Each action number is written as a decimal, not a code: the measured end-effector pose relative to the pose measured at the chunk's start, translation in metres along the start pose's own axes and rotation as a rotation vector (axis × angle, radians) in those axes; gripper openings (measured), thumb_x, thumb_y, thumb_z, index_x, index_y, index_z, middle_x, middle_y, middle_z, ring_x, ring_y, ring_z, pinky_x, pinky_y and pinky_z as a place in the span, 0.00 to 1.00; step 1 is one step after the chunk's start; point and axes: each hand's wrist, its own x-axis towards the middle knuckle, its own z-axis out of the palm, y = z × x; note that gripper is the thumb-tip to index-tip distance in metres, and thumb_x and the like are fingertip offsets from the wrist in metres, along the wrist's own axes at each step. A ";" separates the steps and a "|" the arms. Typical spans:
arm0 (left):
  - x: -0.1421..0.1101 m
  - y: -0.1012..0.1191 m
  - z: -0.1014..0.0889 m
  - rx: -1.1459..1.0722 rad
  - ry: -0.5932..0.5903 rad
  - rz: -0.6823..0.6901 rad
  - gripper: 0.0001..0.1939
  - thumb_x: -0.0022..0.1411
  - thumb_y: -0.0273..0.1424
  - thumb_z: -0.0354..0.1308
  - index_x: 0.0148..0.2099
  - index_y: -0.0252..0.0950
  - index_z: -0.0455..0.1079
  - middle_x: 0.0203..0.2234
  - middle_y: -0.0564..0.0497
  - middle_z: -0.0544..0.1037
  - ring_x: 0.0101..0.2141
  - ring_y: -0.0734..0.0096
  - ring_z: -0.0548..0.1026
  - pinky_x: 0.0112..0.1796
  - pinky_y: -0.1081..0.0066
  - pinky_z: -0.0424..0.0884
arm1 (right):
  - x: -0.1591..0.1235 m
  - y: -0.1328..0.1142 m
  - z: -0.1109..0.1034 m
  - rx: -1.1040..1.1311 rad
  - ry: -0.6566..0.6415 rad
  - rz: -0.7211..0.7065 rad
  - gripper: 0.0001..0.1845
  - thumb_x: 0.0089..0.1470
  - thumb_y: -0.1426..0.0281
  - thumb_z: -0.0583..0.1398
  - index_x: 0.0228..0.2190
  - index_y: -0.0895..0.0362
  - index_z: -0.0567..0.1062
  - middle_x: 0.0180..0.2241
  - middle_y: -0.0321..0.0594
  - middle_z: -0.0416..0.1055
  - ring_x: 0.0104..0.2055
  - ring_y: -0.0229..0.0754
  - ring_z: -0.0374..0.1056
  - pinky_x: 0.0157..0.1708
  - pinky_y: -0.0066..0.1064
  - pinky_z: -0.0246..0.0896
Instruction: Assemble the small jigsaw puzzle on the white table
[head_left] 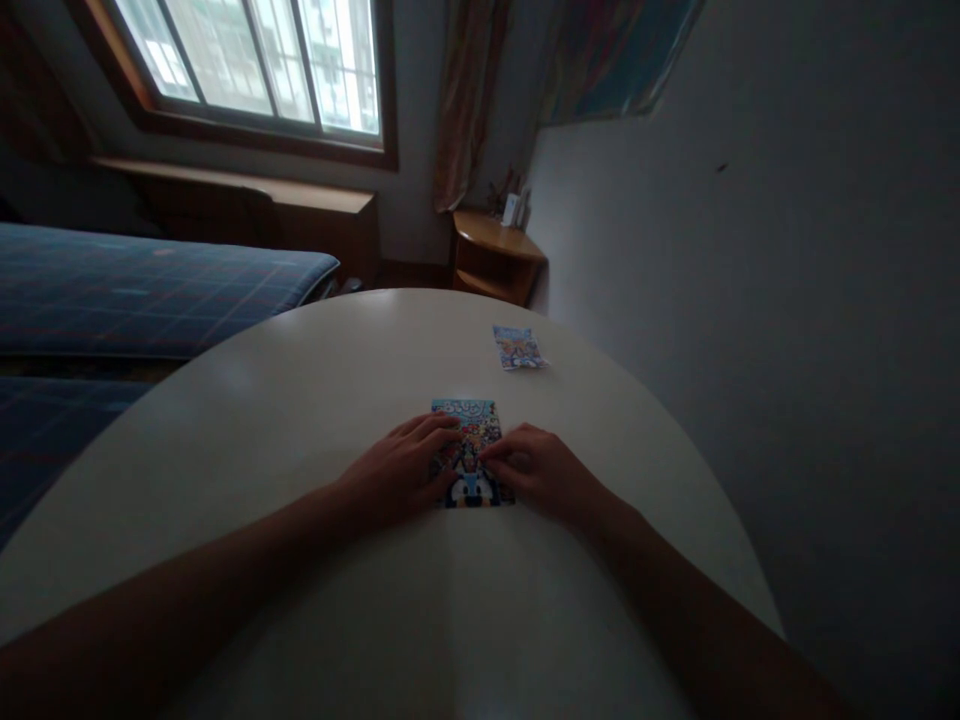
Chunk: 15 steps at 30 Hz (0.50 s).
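A colourful printed sheet (478, 488), with cartoon figures and large lettering along its top, lies flat on the white round table (360, 350). Whether it is a card or a booklet cannot be made out. My left hand (405, 462) rests over its left side, fingers stretched out onto the print. From the right, my right hand (544, 470) reaches over the sheet's right edge. Its thumb and forefinger are pinched together above the print, and anything between them is too small to see. Farther back on the table lies a small printed packet (519, 348), apart from both hands.
A bed with a blue checked mattress (150, 290) stands beyond the table on the left. Behind the table are a wooden corner shelf (499, 235) and a low wooden cabinet (322, 195) under the window (255, 60). A pale wall (735, 300) runs close along the right.
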 end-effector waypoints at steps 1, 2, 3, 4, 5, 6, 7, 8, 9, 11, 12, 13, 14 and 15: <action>0.000 0.000 0.000 -0.001 0.002 0.000 0.20 0.66 0.35 0.54 0.59 0.41 0.61 0.60 0.45 0.67 0.62 0.56 0.63 0.61 0.51 0.61 | 0.000 0.000 0.000 -0.002 -0.001 -0.003 0.08 0.55 0.72 0.63 0.36 0.51 0.82 0.32 0.39 0.77 0.37 0.41 0.72 0.41 0.34 0.65; 0.000 -0.001 0.001 0.000 0.004 0.001 0.20 0.66 0.35 0.54 0.59 0.41 0.61 0.60 0.45 0.67 0.61 0.56 0.63 0.61 0.51 0.61 | 0.000 0.000 0.000 -0.004 -0.003 -0.006 0.08 0.54 0.72 0.63 0.36 0.51 0.82 0.32 0.38 0.77 0.37 0.41 0.71 0.41 0.34 0.65; 0.000 -0.001 0.001 0.003 0.005 0.002 0.20 0.66 0.35 0.55 0.59 0.40 0.61 0.60 0.45 0.67 0.62 0.56 0.63 0.62 0.51 0.61 | 0.000 0.000 0.000 -0.007 -0.006 -0.011 0.08 0.54 0.72 0.63 0.36 0.51 0.82 0.32 0.38 0.77 0.37 0.41 0.71 0.41 0.34 0.65; 0.000 -0.001 0.001 0.005 0.005 0.002 0.21 0.66 0.35 0.55 0.59 0.40 0.61 0.60 0.44 0.67 0.62 0.56 0.63 0.62 0.51 0.60 | 0.001 0.000 -0.001 -0.009 -0.008 -0.016 0.08 0.54 0.72 0.63 0.36 0.51 0.82 0.31 0.39 0.78 0.37 0.41 0.71 0.41 0.34 0.65; 0.000 -0.001 0.001 0.007 0.004 0.003 0.20 0.66 0.35 0.55 0.59 0.40 0.61 0.60 0.44 0.67 0.62 0.56 0.63 0.62 0.51 0.60 | 0.001 -0.001 -0.001 -0.010 -0.010 -0.018 0.08 0.54 0.72 0.63 0.36 0.51 0.82 0.31 0.39 0.78 0.37 0.41 0.71 0.41 0.35 0.65; 0.000 -0.001 0.001 0.007 0.002 0.003 0.20 0.66 0.34 0.55 0.59 0.40 0.61 0.60 0.44 0.67 0.62 0.56 0.62 0.62 0.51 0.60 | 0.001 -0.001 -0.001 -0.010 -0.009 -0.017 0.08 0.54 0.73 0.63 0.35 0.52 0.82 0.31 0.39 0.78 0.37 0.42 0.71 0.41 0.35 0.65; 0.000 -0.001 0.001 0.006 0.002 0.003 0.20 0.66 0.34 0.55 0.60 0.40 0.61 0.60 0.44 0.67 0.62 0.56 0.62 0.62 0.51 0.60 | 0.001 -0.002 -0.001 -0.009 -0.009 -0.015 0.08 0.54 0.73 0.63 0.35 0.52 0.82 0.31 0.39 0.78 0.37 0.42 0.71 0.41 0.34 0.65; 0.000 -0.001 0.001 0.004 0.004 0.002 0.20 0.66 0.34 0.54 0.60 0.40 0.61 0.60 0.44 0.67 0.62 0.56 0.62 0.62 0.51 0.60 | 0.001 -0.002 -0.001 -0.007 -0.008 -0.013 0.08 0.54 0.73 0.63 0.35 0.52 0.82 0.31 0.39 0.78 0.37 0.42 0.71 0.41 0.34 0.65; 0.000 0.000 0.001 0.002 0.005 0.001 0.20 0.66 0.34 0.54 0.60 0.40 0.61 0.60 0.45 0.67 0.62 0.56 0.63 0.62 0.51 0.61 | 0.001 -0.003 -0.001 -0.006 -0.009 -0.011 0.08 0.53 0.73 0.63 0.35 0.52 0.82 0.31 0.39 0.78 0.37 0.42 0.71 0.41 0.34 0.65; 0.000 0.000 0.000 0.002 0.009 -0.002 0.20 0.66 0.35 0.54 0.59 0.40 0.62 0.60 0.44 0.68 0.62 0.56 0.63 0.61 0.51 0.61 | 0.001 -0.003 -0.001 -0.005 -0.006 -0.006 0.08 0.53 0.73 0.63 0.35 0.52 0.82 0.31 0.39 0.78 0.37 0.41 0.71 0.41 0.34 0.65; 0.000 0.000 0.001 0.003 0.008 0.000 0.19 0.66 0.35 0.54 0.59 0.40 0.62 0.60 0.44 0.68 0.62 0.56 0.63 0.61 0.51 0.61 | 0.001 -0.003 -0.001 -0.006 -0.006 -0.005 0.08 0.53 0.73 0.63 0.35 0.52 0.82 0.31 0.39 0.78 0.37 0.41 0.72 0.41 0.34 0.65; 0.000 0.000 0.001 0.003 0.007 0.002 0.19 0.67 0.35 0.54 0.59 0.40 0.62 0.60 0.44 0.68 0.62 0.56 0.63 0.61 0.51 0.61 | 0.001 -0.003 -0.001 -0.007 -0.007 -0.005 0.08 0.53 0.73 0.63 0.35 0.52 0.82 0.31 0.39 0.78 0.37 0.41 0.72 0.41 0.34 0.65; 0.000 -0.001 0.001 0.003 0.006 0.005 0.19 0.67 0.35 0.54 0.59 0.40 0.62 0.60 0.44 0.67 0.62 0.56 0.63 0.62 0.51 0.61 | 0.001 -0.003 -0.001 -0.007 -0.005 -0.006 0.08 0.53 0.73 0.63 0.35 0.52 0.82 0.31 0.39 0.78 0.37 0.42 0.72 0.41 0.34 0.65; 0.000 -0.001 0.001 0.003 0.006 0.008 0.20 0.67 0.35 0.54 0.59 0.41 0.62 0.61 0.44 0.67 0.62 0.56 0.62 0.62 0.51 0.61 | 0.001 -0.003 -0.001 -0.006 -0.006 -0.008 0.08 0.53 0.73 0.63 0.35 0.52 0.82 0.31 0.39 0.78 0.37 0.42 0.72 0.41 0.34 0.65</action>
